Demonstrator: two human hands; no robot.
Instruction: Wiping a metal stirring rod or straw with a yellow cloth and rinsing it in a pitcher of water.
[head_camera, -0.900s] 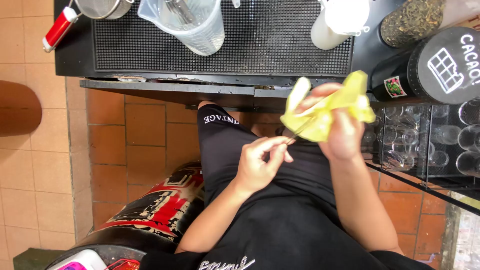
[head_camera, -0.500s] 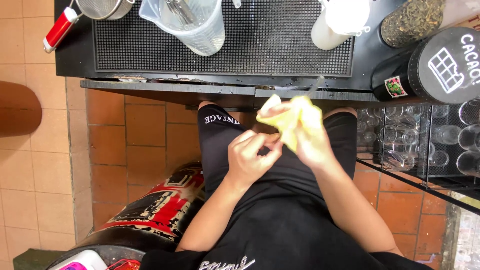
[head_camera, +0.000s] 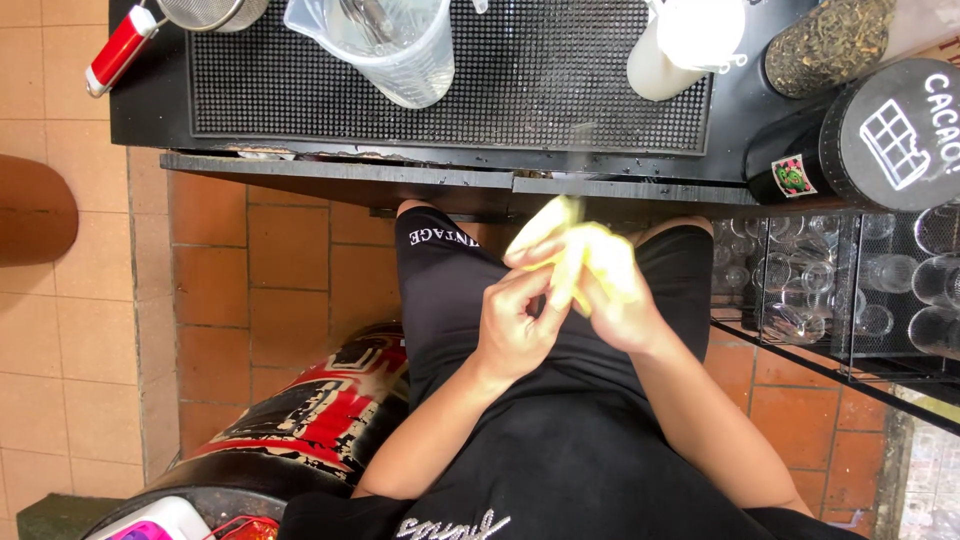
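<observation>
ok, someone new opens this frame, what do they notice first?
The yellow cloth, bunched between the left hand and right hand in mid-frame, just below the counter edge. Next, the clear measuring jug on the black rubber mat up top, and the rack of upturned glasses at right.

we hold the cloth (head_camera: 585, 262) between our left hand (head_camera: 515, 325) and right hand (head_camera: 625, 305), just before the counter (head_camera: 150, 110). on the counter's mat (head_camera: 540, 85) a jug (head_camera: 385, 45) stands left, a bottle (head_camera: 680, 45) right, two jars (head_camera: 890, 135) further right. glasses (head_camera: 850, 275) sit on a rack below them.
</observation>
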